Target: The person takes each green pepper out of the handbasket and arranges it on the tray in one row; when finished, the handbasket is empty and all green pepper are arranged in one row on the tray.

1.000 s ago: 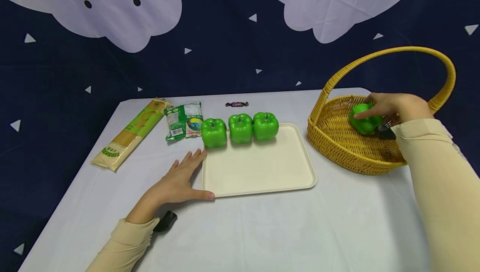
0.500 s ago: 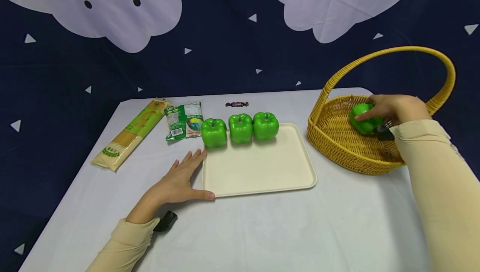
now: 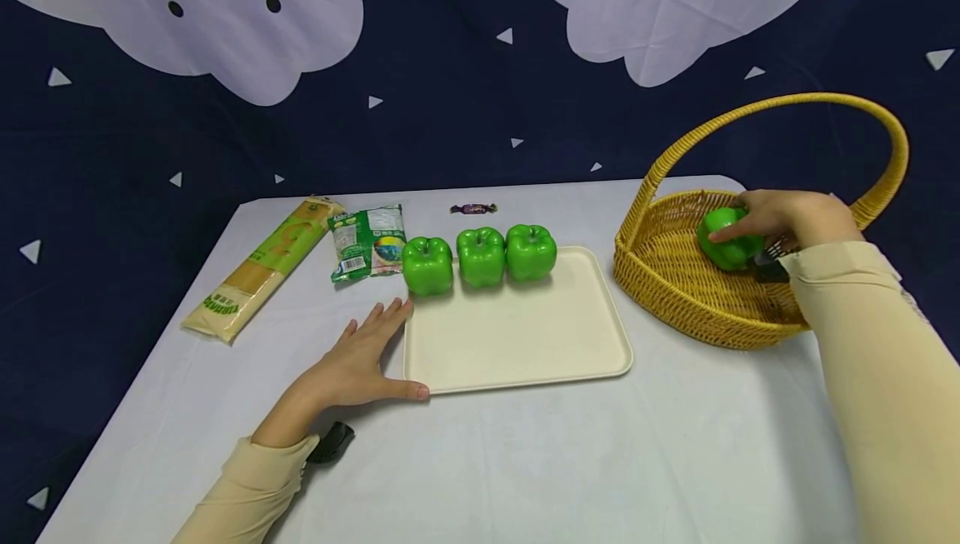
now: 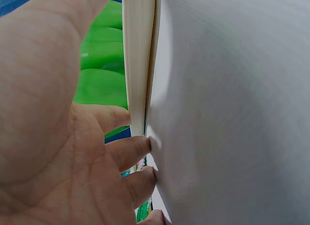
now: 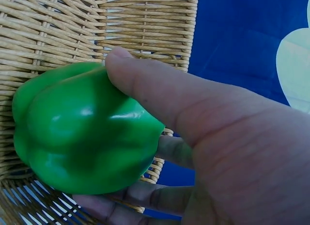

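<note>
Inside the yellow wicker basket, my right hand holds a green bell pepper. In the right wrist view the thumb lies along one side of that pepper, with fingers curled beneath the other side. My left hand is spread at the left edge of a cream tray, thumb at its front corner. The left wrist view shows the fingertips right at the tray's rim. Three more green bell peppers stand in a row along the tray's back edge.
A long noodle-like packet and a green snack bag lie on the white-covered table to the left. Behind the peppers is a small wrapped candy. The basket's tall handle arches over the right hand.
</note>
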Available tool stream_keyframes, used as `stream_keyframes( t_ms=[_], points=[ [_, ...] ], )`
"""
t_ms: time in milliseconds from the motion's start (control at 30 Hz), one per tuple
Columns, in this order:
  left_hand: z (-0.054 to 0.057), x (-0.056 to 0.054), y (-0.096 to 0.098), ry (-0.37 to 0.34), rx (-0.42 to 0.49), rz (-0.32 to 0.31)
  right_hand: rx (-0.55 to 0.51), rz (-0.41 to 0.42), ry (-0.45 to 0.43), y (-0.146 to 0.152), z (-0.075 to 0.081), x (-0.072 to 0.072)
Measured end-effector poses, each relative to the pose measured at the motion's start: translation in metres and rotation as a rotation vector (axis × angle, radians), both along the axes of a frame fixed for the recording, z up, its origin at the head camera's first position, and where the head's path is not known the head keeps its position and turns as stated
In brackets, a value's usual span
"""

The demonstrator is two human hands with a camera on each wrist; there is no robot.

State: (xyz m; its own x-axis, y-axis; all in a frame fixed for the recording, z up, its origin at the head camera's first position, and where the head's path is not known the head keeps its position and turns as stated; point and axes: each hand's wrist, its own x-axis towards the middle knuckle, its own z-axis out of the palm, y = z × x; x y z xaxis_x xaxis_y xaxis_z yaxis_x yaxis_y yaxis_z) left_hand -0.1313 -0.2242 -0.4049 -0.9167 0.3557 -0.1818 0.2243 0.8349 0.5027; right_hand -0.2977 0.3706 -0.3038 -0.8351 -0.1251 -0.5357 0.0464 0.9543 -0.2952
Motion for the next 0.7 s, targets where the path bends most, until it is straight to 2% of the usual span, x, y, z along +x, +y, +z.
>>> stream_keyframes(
  t_ms=[533, 700],
  points=[
    [-0.0001, -0.0003, 0.0003, 0.002, 0.002, -0.005, 0.018, 0.004, -0.021, -0.0096, 0.0091, 0.0068],
    [-0.0006, -0.0008, 0.0004, 0.001, -0.001, -0.005, 0.031, 0.025, 0.023, -0.0096, 0.0062, 0.0083]
  ],
)
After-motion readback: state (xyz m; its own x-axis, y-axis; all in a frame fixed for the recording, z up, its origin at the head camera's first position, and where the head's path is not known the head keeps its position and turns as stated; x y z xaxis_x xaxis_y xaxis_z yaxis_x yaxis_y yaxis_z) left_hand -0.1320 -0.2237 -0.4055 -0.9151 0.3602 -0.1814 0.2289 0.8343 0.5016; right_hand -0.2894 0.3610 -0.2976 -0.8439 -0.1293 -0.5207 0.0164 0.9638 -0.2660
